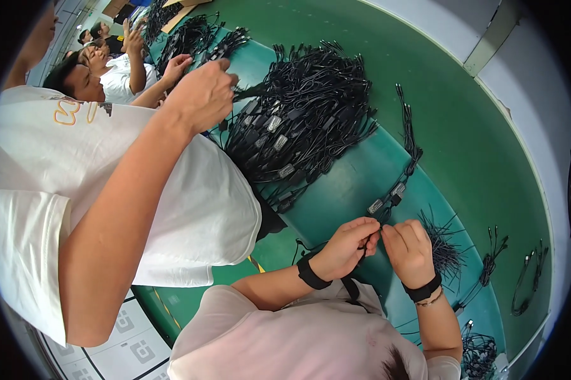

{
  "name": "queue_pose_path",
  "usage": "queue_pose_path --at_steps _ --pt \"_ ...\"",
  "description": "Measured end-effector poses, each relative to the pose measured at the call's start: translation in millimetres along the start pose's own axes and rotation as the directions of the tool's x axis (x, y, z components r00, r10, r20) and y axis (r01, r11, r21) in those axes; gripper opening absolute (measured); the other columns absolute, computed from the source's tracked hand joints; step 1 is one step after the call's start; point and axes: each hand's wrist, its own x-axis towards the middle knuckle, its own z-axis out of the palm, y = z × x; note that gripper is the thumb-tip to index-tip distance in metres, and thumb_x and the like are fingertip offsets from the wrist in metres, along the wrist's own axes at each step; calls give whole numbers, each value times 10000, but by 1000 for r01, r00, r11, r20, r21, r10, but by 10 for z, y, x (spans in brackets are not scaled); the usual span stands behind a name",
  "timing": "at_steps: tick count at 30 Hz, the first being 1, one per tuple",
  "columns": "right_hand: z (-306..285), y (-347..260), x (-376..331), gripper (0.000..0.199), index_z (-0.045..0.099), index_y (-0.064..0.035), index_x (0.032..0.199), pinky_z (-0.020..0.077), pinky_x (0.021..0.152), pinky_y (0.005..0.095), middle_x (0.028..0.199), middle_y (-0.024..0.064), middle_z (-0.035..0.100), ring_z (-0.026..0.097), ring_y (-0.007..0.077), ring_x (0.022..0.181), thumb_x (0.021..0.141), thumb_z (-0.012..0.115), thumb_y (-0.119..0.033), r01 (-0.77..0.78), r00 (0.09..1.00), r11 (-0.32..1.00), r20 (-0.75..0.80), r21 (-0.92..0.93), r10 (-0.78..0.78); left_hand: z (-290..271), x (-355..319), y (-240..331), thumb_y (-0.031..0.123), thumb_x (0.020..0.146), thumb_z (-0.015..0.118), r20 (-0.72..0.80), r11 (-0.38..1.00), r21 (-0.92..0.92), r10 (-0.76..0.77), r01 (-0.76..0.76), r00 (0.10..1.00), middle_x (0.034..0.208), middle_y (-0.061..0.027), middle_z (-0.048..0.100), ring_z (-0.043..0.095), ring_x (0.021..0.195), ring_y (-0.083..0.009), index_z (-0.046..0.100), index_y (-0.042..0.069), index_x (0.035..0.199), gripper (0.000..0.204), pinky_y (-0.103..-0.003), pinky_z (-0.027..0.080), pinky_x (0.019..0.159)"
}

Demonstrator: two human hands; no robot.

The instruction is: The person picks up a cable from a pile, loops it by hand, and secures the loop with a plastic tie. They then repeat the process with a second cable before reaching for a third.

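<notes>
My left hand [352, 244], with a black band at the wrist, is closed around a black cable [387, 214]. Right beside it, my right hand [409, 250] pinches at the same spot, thumb and fingertips together; any small piece between them is hidden. From my fingers the cable runs away over the green table, past small black boxes with pale labels [396, 191], to a bundled length with metal plug ends [409, 130]. Close by my right hand lies a loose heap of thin black ties [442, 247].
A large pile of black cables [307, 107] covers the table [346, 171] ahead on the left. A co-worker's arm [127, 209] reaches over it close on my left. More cable bundles [488, 266] lie to the right, and a tangled heap [479, 354] sits at lower right.
</notes>
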Motion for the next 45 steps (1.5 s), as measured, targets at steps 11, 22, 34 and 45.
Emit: queue_pose_path --at_steps 11,22,34,45 --pt "-128 141 106 249 578 21 861 472 611 350 787 121 524 519 278 690 618 626 3 75 994 997 -78 22 -73 182 34 164 188 892 419 19 987 -140 -78 80 997 670 -24 493 451 614 -132 485 59 798 173 -264 380 621" --pt "-114 142 0 120 537 6 788 433 519 309 692 94 494 491 240 603 693 608 -15 30 977 993 -214 114 -4 457 -69 60 119 901 453 107 976 103 180 -191 978 752 -7 501 444 706 -76 485 11 969 132 -218 390 633" --pt "-358 -299 -220 125 497 -15 723 271 389 207 577 0 439 370 73 485 819 476 -92 -340 492 -583 668 738 559 401 -164 -261 76 876 508 270 679 406 550 -611 790 860 -24 576 512 783 -65 531 -29 1002 166 -194 426 717" --pt "-527 -460 -500 123 542 7 757 322 396 216 637 32 514 413 91 509 814 513 -98 -652 565 15 473 758 677 540 -391 -280 60 866 498 227 638 659 338 -399 914 736 -68 596 544 619 -100 520 -47 992 167 -215 453 586"
